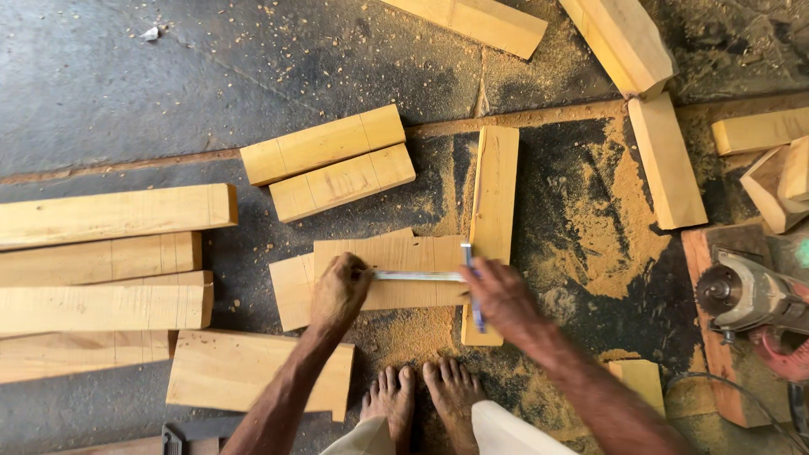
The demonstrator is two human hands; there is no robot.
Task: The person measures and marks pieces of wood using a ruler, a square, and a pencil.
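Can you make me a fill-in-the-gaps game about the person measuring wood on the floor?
1. The left hand and the right hand press a metal ______ flat on a wooden block.
2. Yellow ______ lies scattered over the dark floor.
3. The person's feet are ______, with no shoes on.
4. A power ______ rests on a reddish board at the right edge.

Missing words: square; sawdust; bare; saw
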